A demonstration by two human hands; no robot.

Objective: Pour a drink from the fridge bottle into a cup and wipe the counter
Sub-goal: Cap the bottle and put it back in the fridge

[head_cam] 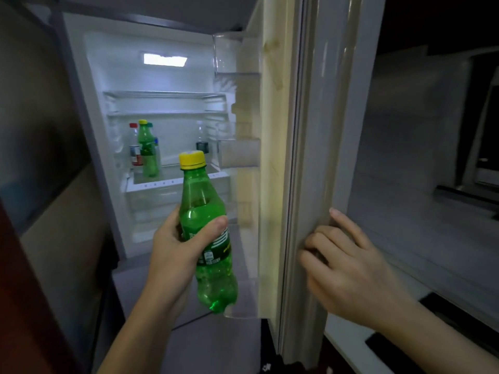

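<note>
Two hands are busy: the left hand (172, 238) has fingers and thumb clamped round the waist of the green bottle (205, 211), capped and slightly tilted; the right hand (351, 268) curls its fingers over the edge of the fridge door (305, 130). A chilled bottle may slip from this single grip, or the door, swung shut, may strike it, just left of the right fingers.
</note>
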